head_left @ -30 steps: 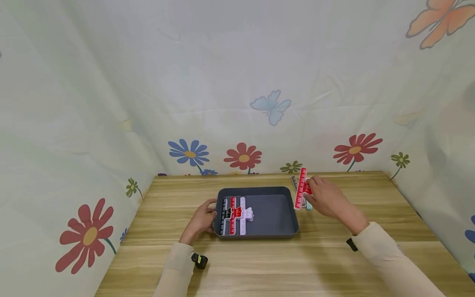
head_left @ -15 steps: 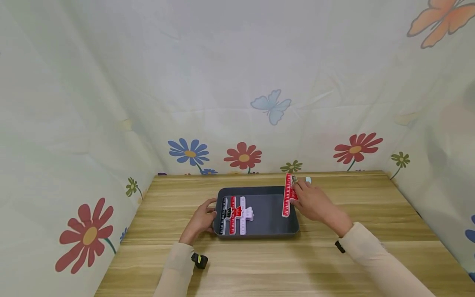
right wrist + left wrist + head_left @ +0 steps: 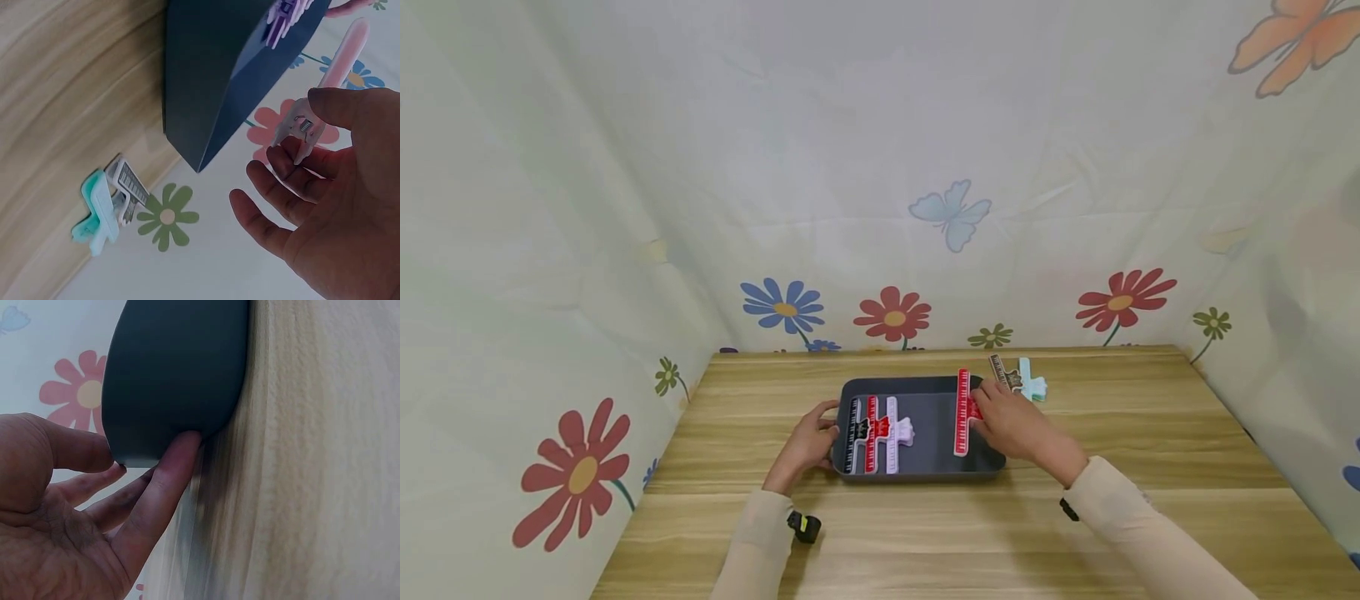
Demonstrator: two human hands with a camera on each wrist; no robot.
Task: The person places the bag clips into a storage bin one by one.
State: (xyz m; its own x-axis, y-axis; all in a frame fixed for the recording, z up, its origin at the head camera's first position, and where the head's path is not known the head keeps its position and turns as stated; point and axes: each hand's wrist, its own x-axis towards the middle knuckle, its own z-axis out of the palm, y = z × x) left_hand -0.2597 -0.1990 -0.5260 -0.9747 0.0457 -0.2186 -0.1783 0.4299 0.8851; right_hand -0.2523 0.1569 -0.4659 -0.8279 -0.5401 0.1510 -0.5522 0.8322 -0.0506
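Evidently, the right hand [image 3: 1015, 425] pinches the held red clip [image 3: 962, 412] by its handle, above the right side of the tray [image 3: 931, 457], likely to leave its long side clear and parallel with the black clip [image 3: 852, 433], second red clip [image 3: 871, 437] and lilac clip [image 3: 892, 437] inside. The left hand [image 3: 808, 440], fingers extended, touches the tray's left end, presumably bracing it. The brown clip [image 3: 1002, 373] and aqua clip [image 3: 1025, 375] lie outside, near its far right corner.

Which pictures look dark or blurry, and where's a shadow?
Head view: brightest, soft shadow on the table beside the right sleeve; left wrist view: dim, the tray very dark, table grain smeary; right wrist view: dim too, but the mint clip looks fairly sharp.
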